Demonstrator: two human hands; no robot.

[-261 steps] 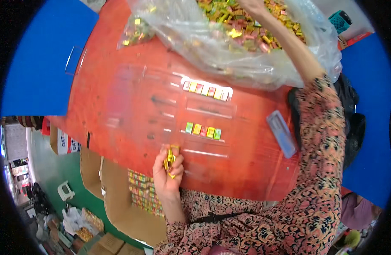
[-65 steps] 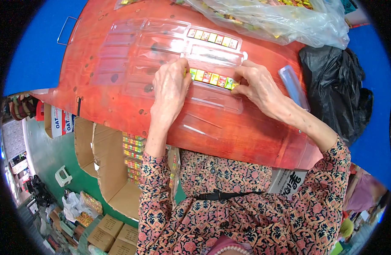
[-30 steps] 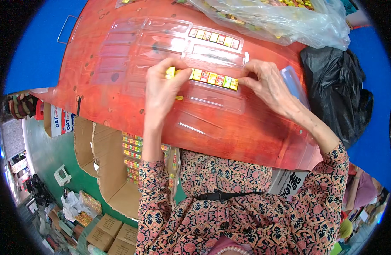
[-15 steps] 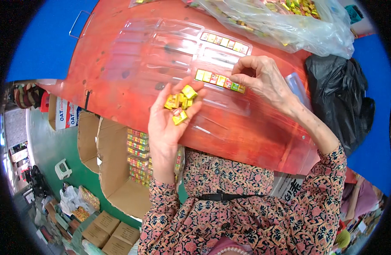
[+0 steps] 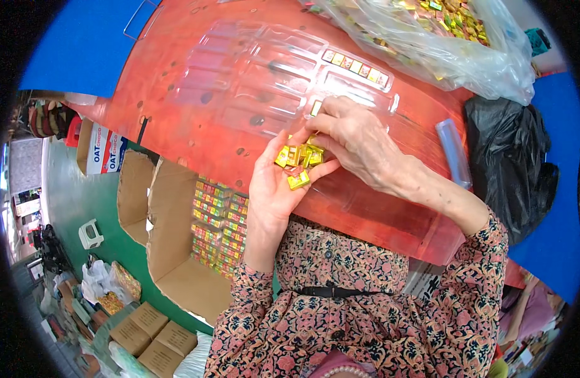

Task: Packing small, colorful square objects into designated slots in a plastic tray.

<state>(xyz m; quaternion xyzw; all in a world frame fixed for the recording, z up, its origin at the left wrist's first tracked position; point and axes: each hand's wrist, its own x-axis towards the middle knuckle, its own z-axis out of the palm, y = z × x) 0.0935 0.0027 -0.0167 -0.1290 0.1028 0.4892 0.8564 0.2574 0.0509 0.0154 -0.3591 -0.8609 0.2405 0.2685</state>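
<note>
My left hand [image 5: 269, 195] is cupped palm up, its fingers curled around several small yellow wrapped cubes [image 5: 297, 179]. Over that palm reaches my right hand [image 5: 365, 145], fingertips pinched at one of the cubes; its knuckles partly hide the pinch. Beyond both hands lies a clear plastic tray [image 5: 274, 63] with long compartments. One compartment at its far right holds a row of red, white and yellow cubes [image 5: 356, 68]. A second row shows only its left end [image 5: 316, 108], as my right hand covers the remainder.
On the red table [image 5: 157, 126], a clear bag [image 5: 492, 69] of wrapped cubes lies at the far right. A black plastic bag [image 5: 507, 164] and a bluish clear plastic piece [image 5: 452, 154] are at right. Below the near-left edge, a cardboard box [image 5: 170, 252] contains filled trays [image 5: 217, 220].
My right hand has moved left and nearer, from the second row of cubes to my left palm. The whole view has shifted slightly.
</note>
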